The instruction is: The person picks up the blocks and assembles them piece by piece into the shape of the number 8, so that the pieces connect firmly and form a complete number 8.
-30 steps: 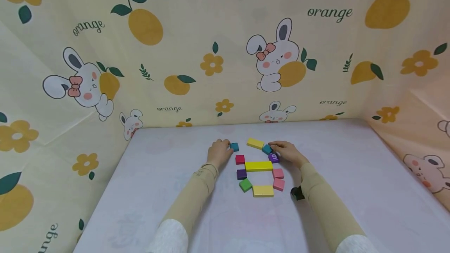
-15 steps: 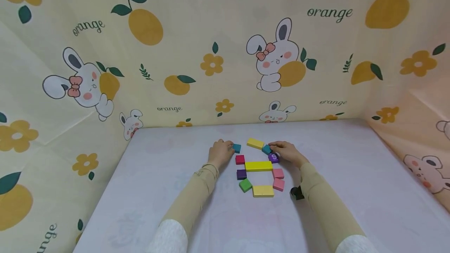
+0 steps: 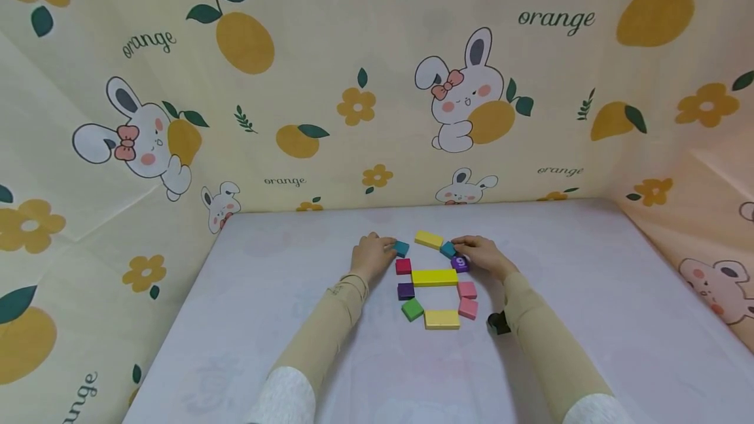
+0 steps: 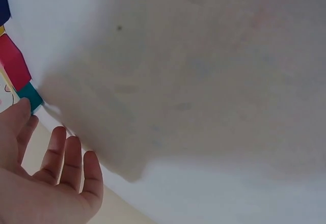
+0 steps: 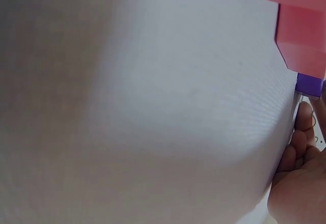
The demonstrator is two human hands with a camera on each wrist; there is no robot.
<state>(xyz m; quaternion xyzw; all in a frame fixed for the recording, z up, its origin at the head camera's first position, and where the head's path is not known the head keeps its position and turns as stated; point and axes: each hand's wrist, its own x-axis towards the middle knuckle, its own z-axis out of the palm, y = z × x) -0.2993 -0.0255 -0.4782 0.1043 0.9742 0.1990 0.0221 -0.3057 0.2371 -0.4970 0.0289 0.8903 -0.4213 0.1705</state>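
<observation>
Thumb and index finger of my left hand [image 3: 372,258] pinch a teal block [image 3: 401,248] behind the red block [image 3: 403,266]; the left wrist view shows its other fingers loosely bent. Across the ring of blocks, my right hand [image 3: 484,256] holds a second teal block [image 3: 448,249] at its fingertips, partly covered. A purple block with a 9 [image 3: 460,264] lies right under that hand. Between the two teal blocks sits a slanted yellow block [image 3: 429,239]. In the right wrist view the right fingertips are mostly out of sight beyond the purple block [image 5: 309,85].
A long yellow block [image 3: 434,277] crosses the ring's middle. Below it lie a dark purple block [image 3: 406,291], a green block [image 3: 412,309], a yellow block [image 3: 442,319] and two pink blocks [image 3: 467,290]. A black object [image 3: 498,323] sits by the right forearm. Patterned cloth [image 3: 330,84] stands behind.
My left hand has slid its teal block a little rightward and nearer, turning it to a slant above the red block. The right hand stays in place.
</observation>
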